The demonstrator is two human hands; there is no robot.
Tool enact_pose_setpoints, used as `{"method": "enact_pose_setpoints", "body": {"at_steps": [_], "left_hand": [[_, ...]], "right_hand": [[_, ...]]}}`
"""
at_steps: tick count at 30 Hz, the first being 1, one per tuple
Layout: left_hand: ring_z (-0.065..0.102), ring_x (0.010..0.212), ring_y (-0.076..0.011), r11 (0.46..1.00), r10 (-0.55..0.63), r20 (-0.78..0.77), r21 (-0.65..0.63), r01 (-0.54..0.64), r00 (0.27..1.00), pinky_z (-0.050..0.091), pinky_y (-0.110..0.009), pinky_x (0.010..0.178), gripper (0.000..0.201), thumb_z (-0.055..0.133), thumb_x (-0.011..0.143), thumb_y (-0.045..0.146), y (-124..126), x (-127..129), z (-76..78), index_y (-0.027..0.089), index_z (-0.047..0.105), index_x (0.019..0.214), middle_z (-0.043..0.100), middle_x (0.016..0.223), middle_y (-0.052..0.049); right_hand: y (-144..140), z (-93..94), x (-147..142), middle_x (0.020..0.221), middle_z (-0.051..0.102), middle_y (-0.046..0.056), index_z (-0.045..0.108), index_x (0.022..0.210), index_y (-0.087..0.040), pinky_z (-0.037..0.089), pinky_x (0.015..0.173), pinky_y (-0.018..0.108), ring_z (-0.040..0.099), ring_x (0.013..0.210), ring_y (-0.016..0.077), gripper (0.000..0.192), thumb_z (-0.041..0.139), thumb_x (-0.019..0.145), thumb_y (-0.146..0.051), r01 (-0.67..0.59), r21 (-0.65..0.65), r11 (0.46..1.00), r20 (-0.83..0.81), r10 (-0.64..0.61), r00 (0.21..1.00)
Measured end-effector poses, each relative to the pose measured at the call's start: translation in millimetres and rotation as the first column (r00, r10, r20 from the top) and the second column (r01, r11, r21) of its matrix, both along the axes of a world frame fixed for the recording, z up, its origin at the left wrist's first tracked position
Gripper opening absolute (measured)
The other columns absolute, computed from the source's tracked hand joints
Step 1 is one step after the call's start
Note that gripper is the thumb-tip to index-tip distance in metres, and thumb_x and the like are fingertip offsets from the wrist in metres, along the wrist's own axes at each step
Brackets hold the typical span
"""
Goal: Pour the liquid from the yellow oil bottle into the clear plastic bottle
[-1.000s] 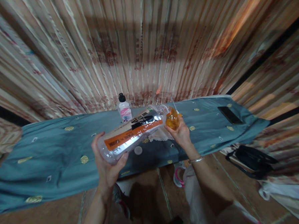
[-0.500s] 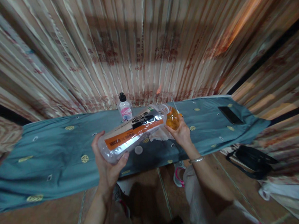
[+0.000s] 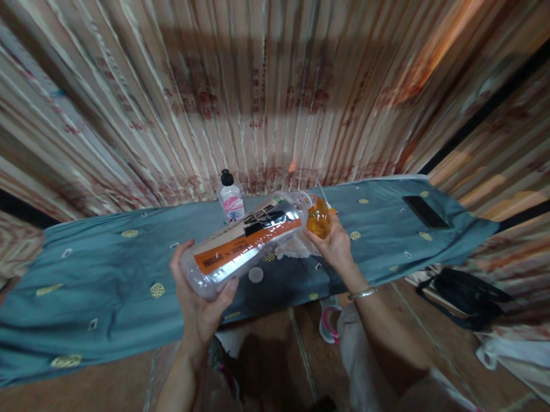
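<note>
Bottle (image 3: 244,243): orange-black label, writing unreadable; left hand (image 3: 197,302) grips base.

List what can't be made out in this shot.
- Head view: mouth of the large bottle is hidden against the orange container.
- Label print on the small bottle: too small.
- Right hand covers the orange container's underside.
- Left hand covers the bottle's base.
</note>
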State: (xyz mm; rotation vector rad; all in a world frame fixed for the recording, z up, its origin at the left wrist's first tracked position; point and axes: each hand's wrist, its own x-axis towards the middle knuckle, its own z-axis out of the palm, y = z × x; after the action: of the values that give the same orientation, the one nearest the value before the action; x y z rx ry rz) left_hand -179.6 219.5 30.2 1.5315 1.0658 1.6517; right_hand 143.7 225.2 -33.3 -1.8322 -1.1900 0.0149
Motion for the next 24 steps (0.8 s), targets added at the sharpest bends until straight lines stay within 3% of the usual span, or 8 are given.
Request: {"method": "enact_pose_setpoints", "body": {"at_steps": [24], "left_hand": [[0.068, 0.107, -0.0291, 1.000, 0.031, -0.029, 0.004, -0.031, 0.999, 0.058, -0.047, 0.097, 0.095, 0.095, 0.062, 0.057, 2.8, -2.6, -4.9, 0.025, 0.054, 0.143, 0.065, 0.122, -0.009]], "right_hand": [[0.0, -1.6, 0.4, 0.141, 0.073, 0.026, 0.056, 0.147, -0.010, 0.060, 0.110, 0.057, 0.073, 0.129, 0.0415, 0.092, 0.079, 0.080, -0.068, -0.007, 0.004, 1.000, 0.003, 0.007, 1.000]]}}
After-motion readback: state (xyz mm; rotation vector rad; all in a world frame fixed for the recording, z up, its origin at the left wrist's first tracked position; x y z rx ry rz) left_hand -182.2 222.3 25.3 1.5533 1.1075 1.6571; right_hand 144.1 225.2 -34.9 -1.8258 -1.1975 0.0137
